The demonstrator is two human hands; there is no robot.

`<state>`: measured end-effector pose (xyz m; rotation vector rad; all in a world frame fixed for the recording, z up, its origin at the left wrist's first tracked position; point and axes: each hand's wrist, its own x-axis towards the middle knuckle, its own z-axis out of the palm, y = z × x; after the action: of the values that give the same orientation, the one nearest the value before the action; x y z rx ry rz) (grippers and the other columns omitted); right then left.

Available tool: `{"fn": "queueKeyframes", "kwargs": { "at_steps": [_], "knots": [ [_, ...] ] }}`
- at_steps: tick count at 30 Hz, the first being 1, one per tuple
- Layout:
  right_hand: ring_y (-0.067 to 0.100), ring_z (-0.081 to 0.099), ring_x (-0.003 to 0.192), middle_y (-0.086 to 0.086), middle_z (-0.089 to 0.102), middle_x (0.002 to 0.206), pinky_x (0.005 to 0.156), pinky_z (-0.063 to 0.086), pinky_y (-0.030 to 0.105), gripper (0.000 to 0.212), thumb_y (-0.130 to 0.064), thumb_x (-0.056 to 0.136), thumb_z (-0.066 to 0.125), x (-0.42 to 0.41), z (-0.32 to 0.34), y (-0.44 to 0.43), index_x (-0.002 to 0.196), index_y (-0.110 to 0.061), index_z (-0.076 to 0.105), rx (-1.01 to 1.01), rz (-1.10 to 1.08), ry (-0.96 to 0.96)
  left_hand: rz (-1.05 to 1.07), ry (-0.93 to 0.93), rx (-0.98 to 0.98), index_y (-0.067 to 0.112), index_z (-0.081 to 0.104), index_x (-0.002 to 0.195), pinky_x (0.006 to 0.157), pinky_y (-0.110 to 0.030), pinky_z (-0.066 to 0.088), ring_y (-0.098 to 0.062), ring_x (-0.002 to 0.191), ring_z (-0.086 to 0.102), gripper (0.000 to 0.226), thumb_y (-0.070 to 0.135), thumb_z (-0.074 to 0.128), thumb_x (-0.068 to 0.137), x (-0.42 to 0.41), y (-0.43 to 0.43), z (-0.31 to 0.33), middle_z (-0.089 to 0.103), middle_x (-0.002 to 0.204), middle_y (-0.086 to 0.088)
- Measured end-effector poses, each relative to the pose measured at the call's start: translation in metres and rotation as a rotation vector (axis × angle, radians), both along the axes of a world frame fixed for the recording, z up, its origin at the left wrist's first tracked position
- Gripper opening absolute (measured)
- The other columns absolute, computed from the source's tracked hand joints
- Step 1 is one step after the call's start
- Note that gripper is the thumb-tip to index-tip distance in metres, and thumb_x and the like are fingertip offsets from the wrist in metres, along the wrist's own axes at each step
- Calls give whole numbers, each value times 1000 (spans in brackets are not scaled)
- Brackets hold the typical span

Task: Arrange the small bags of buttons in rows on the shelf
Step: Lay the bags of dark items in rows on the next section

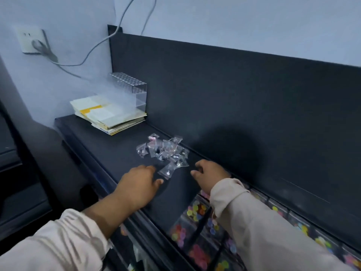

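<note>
At the bottom of the frame, under my sleeves, are trays (pixel 195 222) of bright buttons. Just past them, near the middle, my left hand (pixel 140 184) rests flat on the dark shelf (pixel 109 153). Its fingers are loose and spread, and it holds nothing. My right hand (pixel 211 175) is to the right, fingers bent loosely down, and I see nothing in it.

Between my hands lies one small clear bag (pixel 166 172). It is flat and turned so a corner points at me. It is just beside my left fingertips and not touching my right hand.

Just behind it is the pile of bags (pixel 164 150), above the gap between my hands. They point every which way. The pile stretches along the shelf, from upper left to lower right.

Farther up and to the left sit papers (pixel 109 116), then a clear rack (pixel 130 89). A socket (pixel 31 40) is on the wall at the upper left.
</note>
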<state>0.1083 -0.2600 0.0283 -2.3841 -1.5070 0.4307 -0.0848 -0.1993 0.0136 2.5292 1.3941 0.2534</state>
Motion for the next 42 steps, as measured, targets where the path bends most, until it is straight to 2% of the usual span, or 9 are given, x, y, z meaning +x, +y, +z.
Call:
{"fn": "queueKeyframes", "kwargs": {
  "at_steps": [15,18,20,24,29,32,35,38,42],
  "knots": [
    [23,57,111,3,63,120,89,41,22,36,-42,86,58,4,-40,104,113,-18,62,-34,-520,251,-404,77,-147,18,59,101,80,-29,45,-22,100,56,38,45,69,77,77,131,-37,57,107,-5],
    [24,59,108,5,65,115,85,42,24,38,-40,83,62,-3,-44,114,112,-16,62,-57,-557,258,-476,16,-216,23,58,79,73,-25,42,-19,95,59,20,31,75,72,77,139,-34,62,99,-2],
    [25,60,103,5,65,110,79,43,24,31,-36,82,63,-9,-44,120,106,-16,62,-89,-557,249,-484,-37,-250,27,44,61,64,-24,39,-16,86,59,32,23,74,72,74,144,-35,61,87,3],
    [25,61,100,8,66,105,77,45,25,8,-23,82,61,-15,-46,128,80,-19,54,-98,-569,183,-333,-240,-491,22,41,63,53,-23,39,-13,63,56,34,12,71,74,70,160,-43,59,70,3],
    [18,60,64,2,58,67,59,47,26,30,-6,77,66,-17,-44,130,62,-20,45,173,-755,483,-145,-527,-982,10,55,89,48,-22,48,-18,63,56,25,-7,68,77,68,174,-39,57,79,-9],
    [20,59,53,8,58,68,48,45,25,32,9,73,66,-21,-37,124,72,-18,47,354,-759,833,-110,-608,-1064,11,61,86,67,-25,48,-21,79,61,20,-5,69,77,69,178,-36,65,87,-9],
    [21,59,55,9,58,70,51,45,24,26,11,75,62,-24,-26,109,78,-14,55,440,-732,967,-119,-583,-1185,14,62,84,73,-26,43,-17,89,59,13,1,64,81,73,180,-26,65,91,-5],
    [14,59,55,4,59,66,55,50,25,23,8,82,58,-29,-16,86,83,-14,58,459,-711,1078,-172,-517,-1359,19,64,95,99,-41,41,-17,103,62,10,21,59,87,76,173,-15,69,106,-1],
    [10,61,53,-1,62,62,50,49,20,22,6,83,58,-34,-8,56,83,-15,62,449,-689,1060,-348,-498,-1430,18,62,97,89,-39,50,-15,80,67,17,31,62,87,78,151,0,72,93,-1]
  ]
}}
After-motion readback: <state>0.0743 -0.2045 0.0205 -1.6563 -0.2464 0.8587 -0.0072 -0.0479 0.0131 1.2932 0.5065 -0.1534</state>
